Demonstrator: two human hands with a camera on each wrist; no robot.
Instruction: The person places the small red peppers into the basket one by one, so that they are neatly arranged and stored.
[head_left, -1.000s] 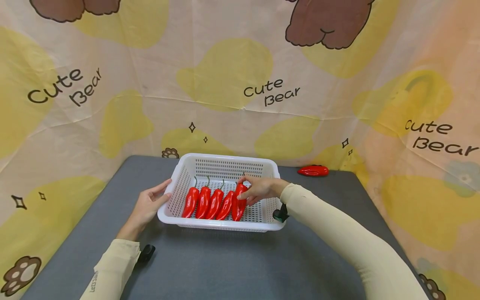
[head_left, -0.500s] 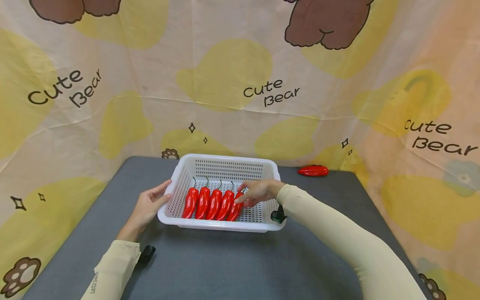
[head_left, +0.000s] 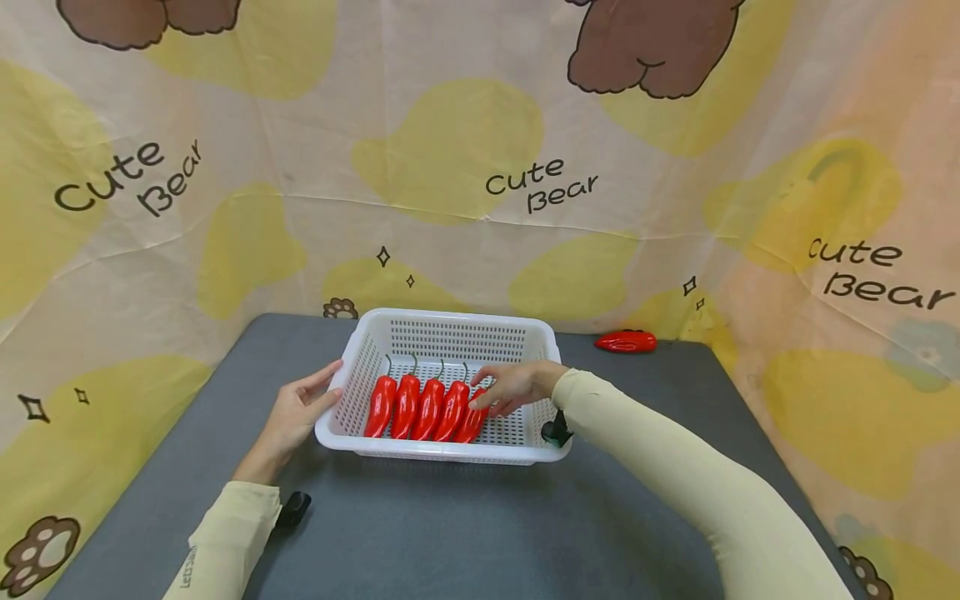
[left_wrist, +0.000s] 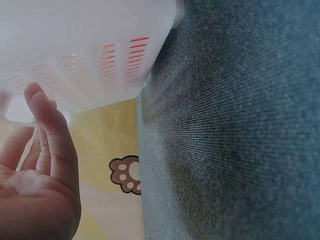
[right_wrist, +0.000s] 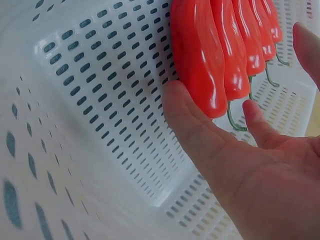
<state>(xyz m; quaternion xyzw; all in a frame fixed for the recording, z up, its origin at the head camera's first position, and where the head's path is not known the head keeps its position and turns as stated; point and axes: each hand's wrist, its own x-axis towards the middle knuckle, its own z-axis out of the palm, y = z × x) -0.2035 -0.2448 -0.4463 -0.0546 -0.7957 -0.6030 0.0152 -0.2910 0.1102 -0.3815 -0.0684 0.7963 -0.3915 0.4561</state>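
1. With right hand [head_left: 517,387], touches rightmost red chili pepper [head_left: 471,425] inside white perforated plastic basket [head_left: 442,451], with fingers spread wide.
2. Lies on basket floor, in a row with four other red chili peppers [head_left: 430,412], with long axis front to back, tip toward near rim, slanting slightly left.
3. With left hand [head_left: 296,412], rests extended fingers against basket's left rim.

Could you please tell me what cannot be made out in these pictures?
Head view: part of the rightmost pepper in the white basket, hidden by the right hand.
Right wrist view: the lower ends of the peppers, cut off by the top edge.
Left wrist view: the peppers' shapes, hidden by the basket's wall; only red shows through slots.
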